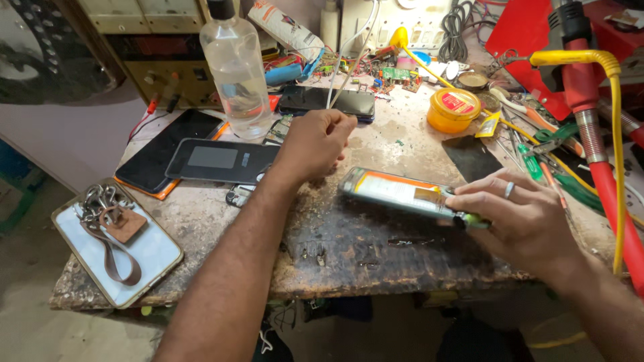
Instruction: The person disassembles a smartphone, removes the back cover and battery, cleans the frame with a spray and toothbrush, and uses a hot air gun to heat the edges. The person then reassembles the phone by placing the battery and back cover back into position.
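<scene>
My right hand gripped an opened phone above the table | left hand fisted, holding nothing I could see | clear bottle, dark phones close behind.

opened phone | orange-and-white inside up | tilted, raised above workbench | right end gripped

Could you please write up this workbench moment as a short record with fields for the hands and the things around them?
Surface: worn wooden workbench
Right hand: holds an opened phone by one end, tilted above the bench
Left hand: closed into a loose fist just beyond the phone; what it holds, if anything, is hidden
Behind the left hand: clear plastic bottle, dark phone
Far right: yellow round tin
Near left corner: keys with brown strap
</scene>
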{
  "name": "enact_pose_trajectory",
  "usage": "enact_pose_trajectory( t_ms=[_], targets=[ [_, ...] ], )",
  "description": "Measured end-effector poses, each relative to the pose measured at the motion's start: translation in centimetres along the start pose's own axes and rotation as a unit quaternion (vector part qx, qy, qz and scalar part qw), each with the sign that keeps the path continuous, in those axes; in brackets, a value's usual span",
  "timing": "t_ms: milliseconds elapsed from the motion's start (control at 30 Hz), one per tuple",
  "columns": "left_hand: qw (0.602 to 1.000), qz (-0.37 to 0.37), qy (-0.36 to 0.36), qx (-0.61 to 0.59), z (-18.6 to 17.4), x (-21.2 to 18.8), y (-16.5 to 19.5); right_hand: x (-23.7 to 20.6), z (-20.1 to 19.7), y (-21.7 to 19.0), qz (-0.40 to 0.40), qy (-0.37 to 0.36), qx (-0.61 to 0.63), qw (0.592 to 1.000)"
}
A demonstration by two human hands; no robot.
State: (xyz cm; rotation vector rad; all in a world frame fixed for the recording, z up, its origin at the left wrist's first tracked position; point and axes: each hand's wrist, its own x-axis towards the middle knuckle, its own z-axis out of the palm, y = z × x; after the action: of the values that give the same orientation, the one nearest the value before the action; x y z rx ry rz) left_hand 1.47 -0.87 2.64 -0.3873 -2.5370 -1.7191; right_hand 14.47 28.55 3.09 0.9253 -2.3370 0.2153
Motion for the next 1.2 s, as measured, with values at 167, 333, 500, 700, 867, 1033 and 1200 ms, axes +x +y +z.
enact_pose_trajectory(
  t_ms=[167,333,500,700,867,1033,1200],
  targets=[
    [0.993,0.047,-0.084,0.066,-0.2,0.1,-0.9,0.4,-0.6,-0.3,0.018,-0.06,-0.051,0.997],
    [0.981,0.07,-0.173,0.052,-0.6,-0.1,-1.2,1.0,-0.6,0.5,0.032,-0.118,-0.085,0.989],
    [0.966,0.096,-0.227,0.08,-1.0,-0.2,-1.3,0.5,-0.1,1.7,0.088,-0.2,-0.086,0.972],
    [0.965,0.117,-0.23,0.048,-0.3,0.1,-1.7,0.0,0.1,2.0,0.136,-0.233,-0.06,0.961],
    [0.975,0.067,-0.209,0.036,-0.7,-0.5,-0.6,-0.1,0.0,1.7,0.192,-0.251,-0.042,0.948],
    [0.96,0.062,-0.23,0.148,-2.4,-1.7,0.7,-0.2,-0.1,1.5,0.19,-0.22,-0.057,0.955],
    [0.952,0.144,-0.252,0.094,-1.5,-2.0,1.4,-0.6,0.1,1.3,0.21,-0.193,-0.045,0.957]
  ],
)
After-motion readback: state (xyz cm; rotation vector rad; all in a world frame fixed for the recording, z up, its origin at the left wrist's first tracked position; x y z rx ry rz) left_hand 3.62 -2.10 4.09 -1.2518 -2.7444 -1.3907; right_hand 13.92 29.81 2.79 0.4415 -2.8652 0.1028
